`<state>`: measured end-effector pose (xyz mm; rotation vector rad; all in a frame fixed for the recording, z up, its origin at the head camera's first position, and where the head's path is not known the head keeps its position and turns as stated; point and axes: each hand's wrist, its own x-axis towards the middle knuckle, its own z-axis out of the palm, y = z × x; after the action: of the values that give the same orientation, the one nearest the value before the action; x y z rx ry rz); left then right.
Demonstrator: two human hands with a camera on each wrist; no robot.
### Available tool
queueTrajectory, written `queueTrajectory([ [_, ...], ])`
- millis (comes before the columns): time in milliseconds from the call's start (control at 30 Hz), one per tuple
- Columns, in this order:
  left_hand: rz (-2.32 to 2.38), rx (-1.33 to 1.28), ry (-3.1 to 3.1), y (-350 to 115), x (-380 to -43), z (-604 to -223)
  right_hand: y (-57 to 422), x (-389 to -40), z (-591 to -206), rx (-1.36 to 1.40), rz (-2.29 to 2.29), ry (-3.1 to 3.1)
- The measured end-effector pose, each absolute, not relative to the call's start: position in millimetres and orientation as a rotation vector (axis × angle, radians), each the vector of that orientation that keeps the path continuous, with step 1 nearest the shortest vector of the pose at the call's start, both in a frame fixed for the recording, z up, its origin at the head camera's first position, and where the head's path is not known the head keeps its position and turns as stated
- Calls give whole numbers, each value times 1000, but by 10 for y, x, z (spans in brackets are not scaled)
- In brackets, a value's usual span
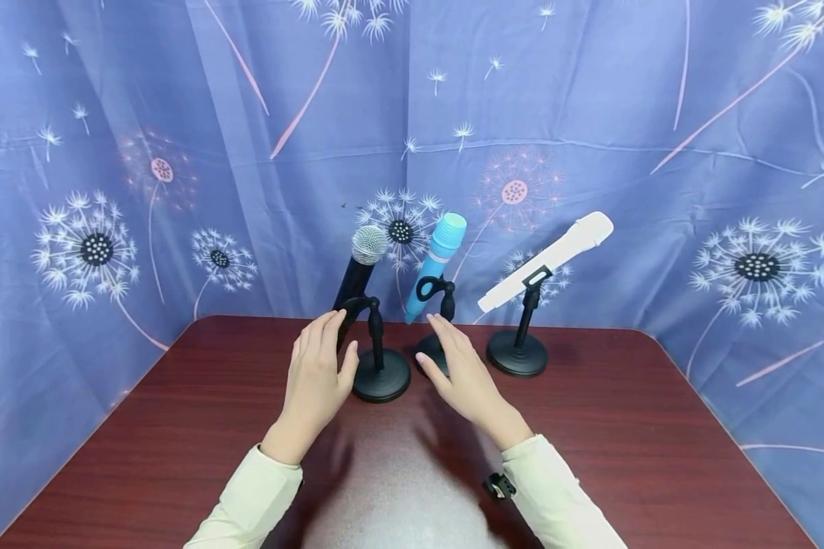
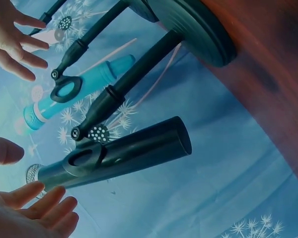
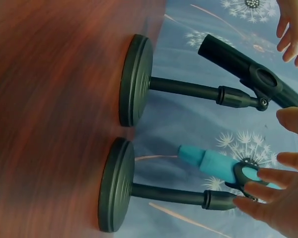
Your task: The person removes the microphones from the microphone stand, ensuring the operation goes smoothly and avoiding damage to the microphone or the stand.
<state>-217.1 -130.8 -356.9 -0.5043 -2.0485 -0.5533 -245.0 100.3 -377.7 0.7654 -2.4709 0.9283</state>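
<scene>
A black microphone (image 1: pixel 354 279) with a silver mesh head leans in the clip of a black desk stand (image 1: pixel 381 375). Just in front of it my left hand (image 1: pixel 318 379) hovers, fingers extended and thumb apart, holding nothing. In the middle, a blue microphone (image 1: pixel 432 263) slants in a second stand (image 2: pixel 84 42). My right hand (image 1: pixel 468 379) is held before that stand with fingers spread, partly hiding its base; nothing is in its grasp. Further right, a white microphone (image 1: pixel 556 255) lies tilted in a third stand (image 1: pixel 518 352). Whether fingertips touch any stand is unclear.
The stands are lined up near the back edge of a dark red wooden table (image 1: pixel 178 427). Right behind hangs a blue curtain (image 1: pixel 302 191) with dandelion prints. A small black device (image 1: pixel 500 486) sits at my right wrist.
</scene>
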Motion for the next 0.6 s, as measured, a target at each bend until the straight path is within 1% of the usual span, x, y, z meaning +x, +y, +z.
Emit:
queueTrajectory([
  [600,-878,-454,-2098,-1444,-2389,-3489,670,-2744,-3811,808,1162,-2413],
])
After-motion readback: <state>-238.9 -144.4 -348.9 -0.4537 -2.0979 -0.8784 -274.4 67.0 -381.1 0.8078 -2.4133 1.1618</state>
